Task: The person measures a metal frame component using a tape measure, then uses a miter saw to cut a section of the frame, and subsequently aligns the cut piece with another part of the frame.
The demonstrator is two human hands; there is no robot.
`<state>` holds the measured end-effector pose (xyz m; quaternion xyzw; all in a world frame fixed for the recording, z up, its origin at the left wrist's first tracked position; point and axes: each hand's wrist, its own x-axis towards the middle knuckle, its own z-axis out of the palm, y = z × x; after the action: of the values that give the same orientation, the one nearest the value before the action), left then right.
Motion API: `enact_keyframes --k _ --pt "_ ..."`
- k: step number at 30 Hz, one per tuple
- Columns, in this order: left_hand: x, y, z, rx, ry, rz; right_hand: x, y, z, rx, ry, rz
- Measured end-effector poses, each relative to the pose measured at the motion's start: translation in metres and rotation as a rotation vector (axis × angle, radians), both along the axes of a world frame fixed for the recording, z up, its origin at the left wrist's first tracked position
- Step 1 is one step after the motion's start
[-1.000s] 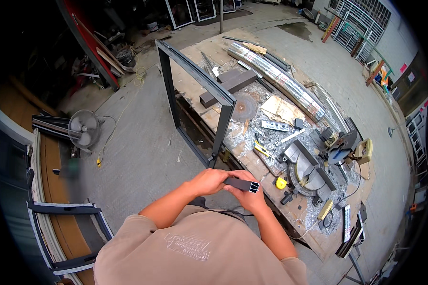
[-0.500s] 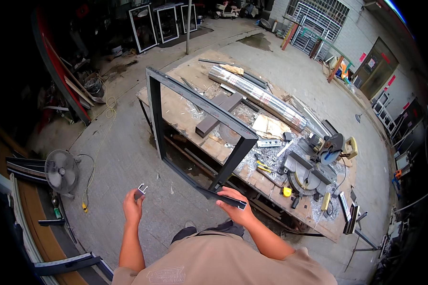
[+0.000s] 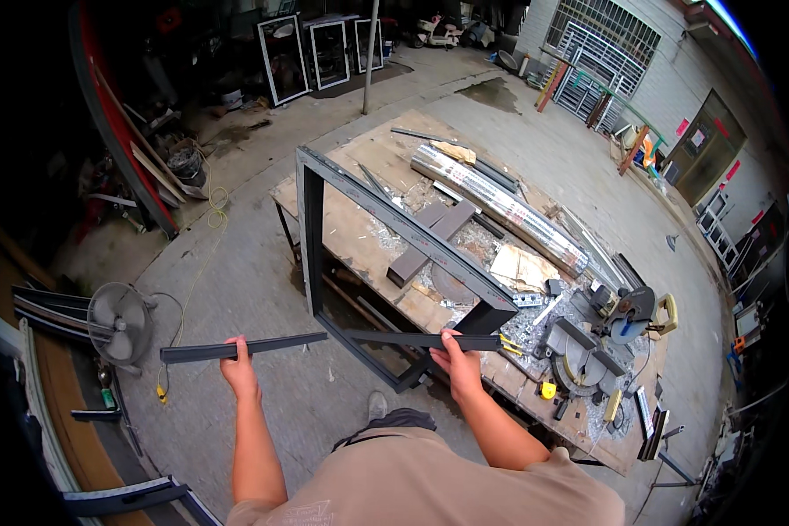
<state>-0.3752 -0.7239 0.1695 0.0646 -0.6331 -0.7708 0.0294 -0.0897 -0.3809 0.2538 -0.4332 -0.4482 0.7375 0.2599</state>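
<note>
- Frame (image 3: 405, 225) stands before the bench's (image 3: 377, 151) near edge
- A strip (image 3: 403, 338) crosses before the frame
- Miter saw (image 3: 579, 358) sits toward the bench's right end
- Profile bundle (image 3: 500, 209) lies toward the far edge

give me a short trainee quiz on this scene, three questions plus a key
1. Multiple choice: what does the left hand hold?
A) a tape measure
B) a dark strip
C) a hammer

2. True or false: the right hand is empty.

3. Fill in the blank: in the picture, the fan is to the ____ of the large dark frame.

Key:
1. B
2. False; it holds a second dark strip.
3. left
</note>
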Motion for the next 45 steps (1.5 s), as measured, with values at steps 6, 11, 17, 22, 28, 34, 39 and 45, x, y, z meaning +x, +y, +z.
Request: enact_keyframes --k 6,11,17,22,28,34,39,45 --pt "-0.035 0.077 -0.016 0.166 -0.175 -0.050 -0.045 0.026 -0.010 0.127 0.082 -0.038" --pt "-0.070 0.132 -0.024 0.170 -0.281 -0.087 -0.068 0.039 0.006 0.101 0.182 -0.052" --pt "-0.114 0.203 -0.030 0.135 -0.430 -0.314 -0.093 0.040 -0.005 -0.018 0.319 -0.151" --pt "-0.141 0.255 -0.042 0.101 -0.526 -0.534 -0.111 0.032 -0.012 -0.134 0.452 -0.258" --pt "-0.192 0.293 -0.043 0.186 -0.447 -0.784 -0.132 0.015 -0.017 -0.185 0.498 -0.363" --pt "-0.220 0.300 -0.017 0.276 -0.456 -0.895 -0.129 0.012 -0.023 -0.187 0.579 -0.338" --pt "-0.230 0.308 -0.009 0.457 -0.456 -0.868 -0.118 0.013 -0.032 -0.175 0.616 -0.323" --pt "-0.234 0.328 0.006 0.606 -0.384 -0.883 -0.103 0.025 -0.048 -0.201 0.680 -0.326"
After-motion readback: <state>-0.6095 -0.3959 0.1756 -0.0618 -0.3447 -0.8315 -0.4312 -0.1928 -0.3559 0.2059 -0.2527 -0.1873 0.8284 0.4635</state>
